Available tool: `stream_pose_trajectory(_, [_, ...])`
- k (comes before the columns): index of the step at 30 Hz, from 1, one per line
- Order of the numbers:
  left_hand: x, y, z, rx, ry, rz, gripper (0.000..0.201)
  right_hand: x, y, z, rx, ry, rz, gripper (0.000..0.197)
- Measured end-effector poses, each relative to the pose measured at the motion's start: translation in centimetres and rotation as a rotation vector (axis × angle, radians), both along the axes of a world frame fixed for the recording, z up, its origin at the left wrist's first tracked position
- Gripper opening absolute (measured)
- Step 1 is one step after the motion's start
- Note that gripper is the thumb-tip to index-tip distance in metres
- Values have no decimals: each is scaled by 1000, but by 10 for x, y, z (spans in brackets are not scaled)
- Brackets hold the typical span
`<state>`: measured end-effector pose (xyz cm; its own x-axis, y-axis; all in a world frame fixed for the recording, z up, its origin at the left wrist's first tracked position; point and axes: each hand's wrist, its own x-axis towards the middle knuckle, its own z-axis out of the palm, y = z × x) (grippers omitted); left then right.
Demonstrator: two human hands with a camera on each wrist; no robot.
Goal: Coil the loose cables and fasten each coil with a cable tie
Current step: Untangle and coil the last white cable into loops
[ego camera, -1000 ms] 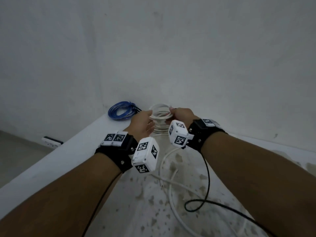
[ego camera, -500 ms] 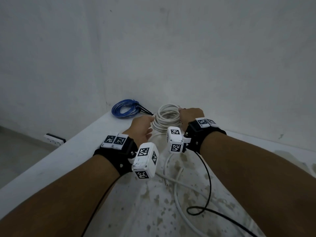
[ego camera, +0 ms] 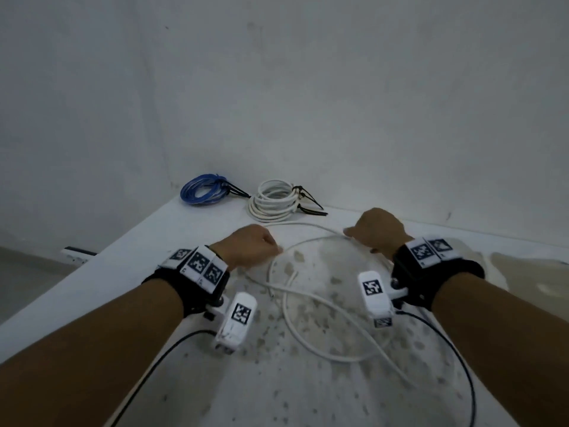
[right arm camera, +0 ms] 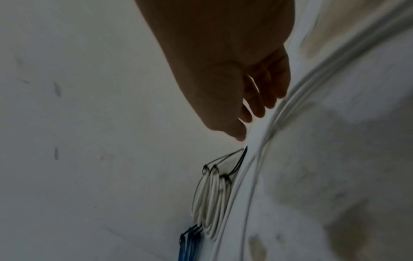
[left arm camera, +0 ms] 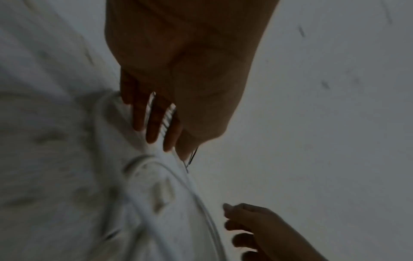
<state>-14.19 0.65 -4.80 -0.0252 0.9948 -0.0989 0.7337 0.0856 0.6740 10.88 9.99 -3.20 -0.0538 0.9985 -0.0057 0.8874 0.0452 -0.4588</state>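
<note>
A blue coil and a white coil lie at the table's far edge by the wall, each bound with black cable ties. A loose white cable sprawls in wide loops on the stained table in front of them. My left hand hovers at the loop's left side, fingers hanging relaxed and holding nothing. My right hand is at the loop's right side, its fingertips just beside the cable, gripping nothing. The right wrist view also shows both coils, white and blue.
A grey wall rises directly behind the coils. The table's left edge drops to the floor, where a power strip lies. Black leads from the wrist cameras trail over the near table.
Both hands have let go of the white coil, which now lies tied beside the blue one. They pulled back toward me, spread apart and dropped to the loose white cable.
</note>
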Motion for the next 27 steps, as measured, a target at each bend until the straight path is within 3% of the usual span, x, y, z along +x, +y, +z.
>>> stream_pose_trajectory(2, [8,-21,-5,-9,102,-180,30,33,-26,-1,-70,-42,34,51])
stream_pose_trajectory(5, [18,-48,-3,-49,88,-380,31,62,-65,-6,-151,-22,108,56])
stream_pose_trajectory(8, [27,-58,-1,15,256,-456,23,59,-102,-2,-117,102,226,67])
stream_pose_trajectory(11, [43,-60,1,164,380,-419,14,35,-133,9,-297,220,418,54])
stream_pose_trajectory(14, [68,-62,13,249,329,-394,14,17,-144,14,-311,230,491,30])
stream_pose_trajectory(16, [79,-66,23,304,263,-361,16,19,-143,22,-213,260,441,19])
stream_pose_trajectory(20, [72,-70,40,427,261,-311,30,62,-132,49,67,416,220,21])
stream_pose_trajectory(23, [51,-62,39,363,405,-299,28,111,-122,59,225,334,67,33])
stream_pose_trajectory(26, [35,-53,29,339,571,-113,14,154,-108,53,310,246,-96,41])
stream_pose_trajectory(27, [30,-51,24,305,576,-18,30,165,-105,49,311,183,-139,43])
